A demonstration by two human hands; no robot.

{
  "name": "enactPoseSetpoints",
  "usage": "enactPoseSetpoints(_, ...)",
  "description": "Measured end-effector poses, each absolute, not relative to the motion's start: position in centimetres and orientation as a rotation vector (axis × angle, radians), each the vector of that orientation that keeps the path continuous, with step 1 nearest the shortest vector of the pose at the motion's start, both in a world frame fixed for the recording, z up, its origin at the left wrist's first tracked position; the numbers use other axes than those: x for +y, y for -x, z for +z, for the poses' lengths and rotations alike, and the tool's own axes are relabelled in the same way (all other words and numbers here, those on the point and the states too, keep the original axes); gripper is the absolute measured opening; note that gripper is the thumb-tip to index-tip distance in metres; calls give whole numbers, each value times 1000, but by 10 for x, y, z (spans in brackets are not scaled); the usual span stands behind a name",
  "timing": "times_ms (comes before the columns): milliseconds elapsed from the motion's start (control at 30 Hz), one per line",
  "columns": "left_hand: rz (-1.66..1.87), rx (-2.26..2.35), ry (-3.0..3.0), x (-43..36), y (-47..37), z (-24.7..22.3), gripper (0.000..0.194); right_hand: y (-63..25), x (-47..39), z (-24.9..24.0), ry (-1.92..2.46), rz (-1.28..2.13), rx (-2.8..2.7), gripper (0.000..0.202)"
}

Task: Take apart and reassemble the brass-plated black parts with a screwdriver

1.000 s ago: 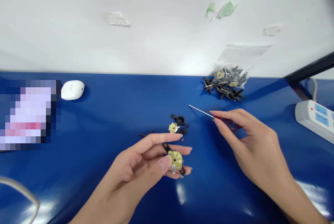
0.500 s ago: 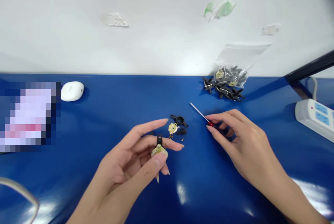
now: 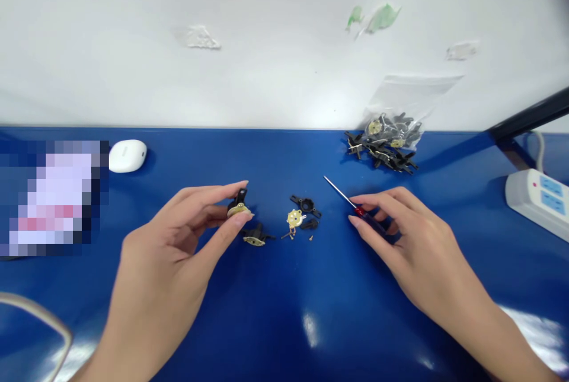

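Between thumb and fingers, my left hand [image 3: 173,251] pinches a small black part with a pale yellow disc [image 3: 239,210]. Just below its fingertips, a similar black assembly [image 3: 255,235] lies on the blue table. My right hand [image 3: 413,239] holds a screwdriver [image 3: 342,191] with a dark red handle, its metal tip pointing up and left. Between the hands lie a black bracket [image 3: 306,205], a pale yellow plate [image 3: 294,218], a small black piece [image 3: 310,225] and a tiny screw [image 3: 311,238].
At the back right, a clear bag [image 3: 395,121] of parts sits beside loose black parts [image 3: 386,156]. A white power strip [image 3: 537,192] is at the right. A white case [image 3: 128,156] and a pixelated screen [image 3: 62,192] are at the left, with a cable [image 3: 40,309] nearer.
My left hand has moved left and up with its part, uncovering the assembly on the table. My right hand and the screwdriver have barely moved.
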State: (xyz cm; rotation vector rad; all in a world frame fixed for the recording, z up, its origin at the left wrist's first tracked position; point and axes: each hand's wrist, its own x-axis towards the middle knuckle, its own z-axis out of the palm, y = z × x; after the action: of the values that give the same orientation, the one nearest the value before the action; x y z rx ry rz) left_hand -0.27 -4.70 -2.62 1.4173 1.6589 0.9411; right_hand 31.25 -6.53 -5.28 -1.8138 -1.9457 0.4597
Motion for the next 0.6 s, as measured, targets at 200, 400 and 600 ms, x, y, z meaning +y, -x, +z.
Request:
enactPoseSetpoints(200, 970, 1648, -1359, -37, 4, -36, 31, -313, -66, -53, 1826, 420, -1971, 29)
enactPoseSetpoints(400, 938, 1633, -1589, -38, 8, -38, 17, -314, -66, -54, 1859, 412, -1959, 30)
enactPoseSetpoints(600, 857, 1674, -1780, -35, 10, -43, 19, -313, -66, -55, 1874, 424, -1942, 34)
